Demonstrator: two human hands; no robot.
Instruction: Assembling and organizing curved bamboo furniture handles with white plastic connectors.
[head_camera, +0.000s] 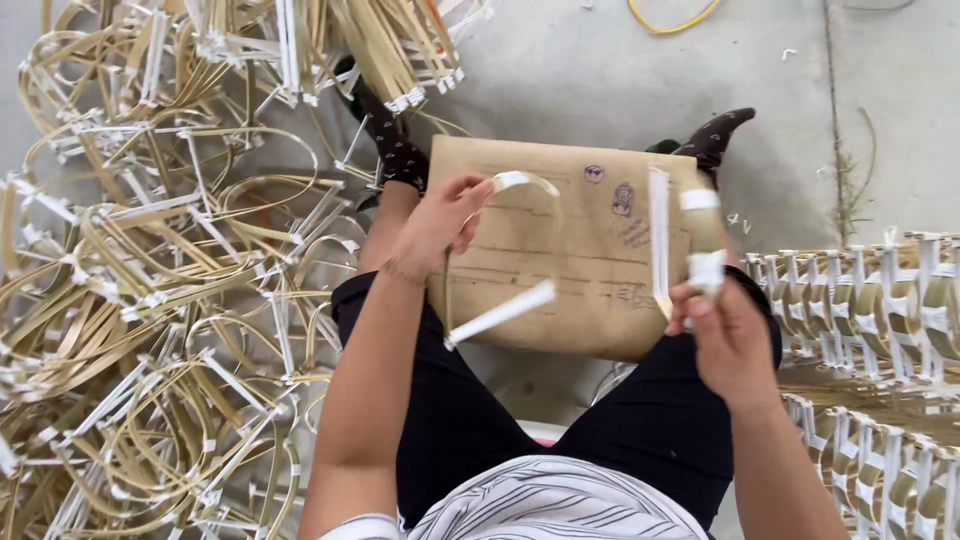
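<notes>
A brown cardboard sheet (580, 260) lies across the lap of a seated person, and everything sits around it on a bare grey concrete floor (600, 70). Over the sheet's left half, the left hand (435, 225) has its fingers closed around the top of a curved bamboo strip (500, 255) with white taped ends. At the sheet's right edge, the right hand (725, 335) pinches an upright strip wrapped in white tape (703, 245). Left of the sheet spreads a loose tangle of bent strips (170, 300); right of it, finished pieces stand in neat rows (880, 300). Beyond the sheet, dark patterned socks (400, 150) rest on the floor.
</notes>
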